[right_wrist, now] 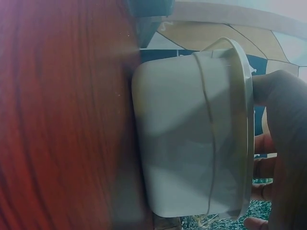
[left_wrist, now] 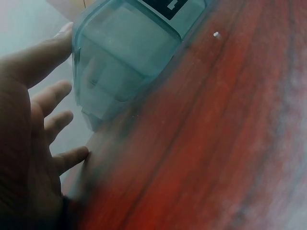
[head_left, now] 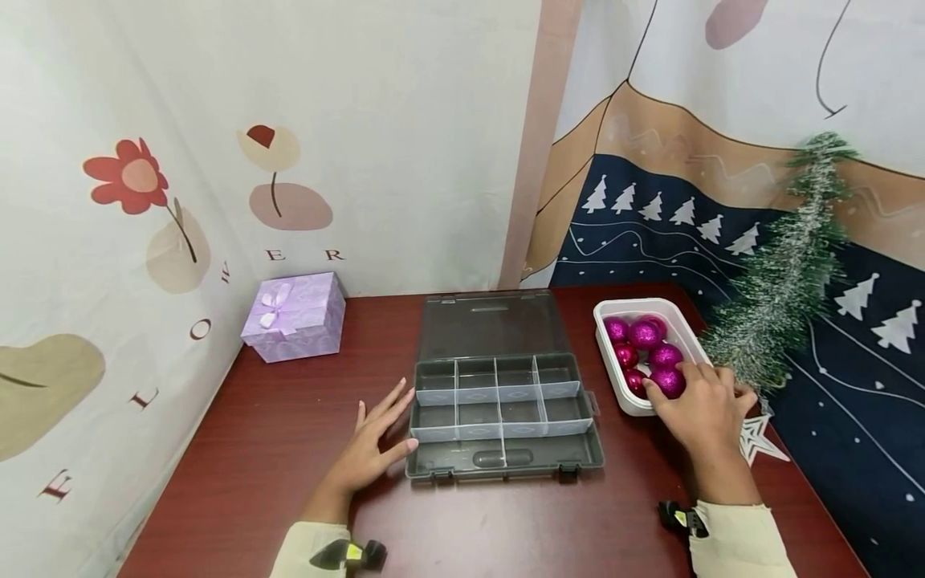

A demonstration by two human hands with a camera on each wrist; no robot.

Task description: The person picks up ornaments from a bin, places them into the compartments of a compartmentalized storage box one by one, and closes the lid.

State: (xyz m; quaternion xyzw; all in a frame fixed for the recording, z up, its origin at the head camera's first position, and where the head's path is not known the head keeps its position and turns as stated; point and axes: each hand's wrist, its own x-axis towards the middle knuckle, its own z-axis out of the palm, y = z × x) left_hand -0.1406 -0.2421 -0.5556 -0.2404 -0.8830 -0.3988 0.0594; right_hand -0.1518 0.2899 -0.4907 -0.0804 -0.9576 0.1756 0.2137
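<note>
A dark grey see-through compartment box [head_left: 506, 411] lies on the table with its lid [head_left: 491, 325] folded back, its compartments holding nothing. My left hand [head_left: 367, 451] is spread at the box's left side, fingertips and thumb right at its edge. To the right, a white plastic tub [head_left: 629, 407] holds several shiny magenta and purple Christmas baubles [head_left: 645, 335]. Over the tub's near right corner, my right hand [head_left: 701, 409] has thumb and index finger on either side of a purple glitter bauble [head_left: 668, 384]. In the right wrist view, the tub's wall hides the baubles.
A lilac gift box [head_left: 296, 317] with a bow stands at the back left. A small frosted Christmas tree [head_left: 784, 281] leans at the right, behind the tub. Beside my right wrist lies a white star ornament [head_left: 757, 440]. Printed cloth walls border the brown table [head_left: 289, 425].
</note>
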